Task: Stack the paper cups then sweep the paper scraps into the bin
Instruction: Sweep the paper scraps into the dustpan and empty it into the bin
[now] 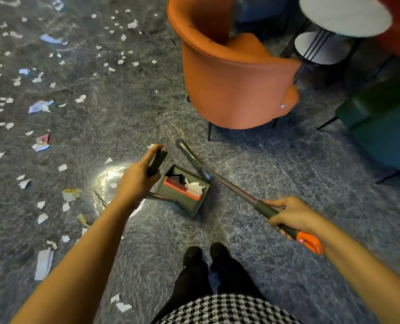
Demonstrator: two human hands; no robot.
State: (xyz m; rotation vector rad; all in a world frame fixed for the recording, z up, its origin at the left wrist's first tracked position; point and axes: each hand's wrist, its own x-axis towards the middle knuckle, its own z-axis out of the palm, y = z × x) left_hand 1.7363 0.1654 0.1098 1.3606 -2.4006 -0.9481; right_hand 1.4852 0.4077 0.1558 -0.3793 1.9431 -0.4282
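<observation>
The left hand (138, 181) is curled round the dark, flat-sided handle (157, 161) of a ribbed olive plastic dustpan (185, 199), which sits on the glossy, grey-veined floor (276, 160). An orange comb of teeth crosses the pan, and a few white scraps (194, 184) lie inside. The right hand (292, 215) grips the broom (229, 185) by its dark sleeve, just below the orange end cap (the shaft is smooth metal). Its shaft slants over the pan's rim. Torn paper scraps (40, 106), ragged and mostly white, litter the floor to the left. A rounded orange armchair (236, 85) stands beyond.
</observation>
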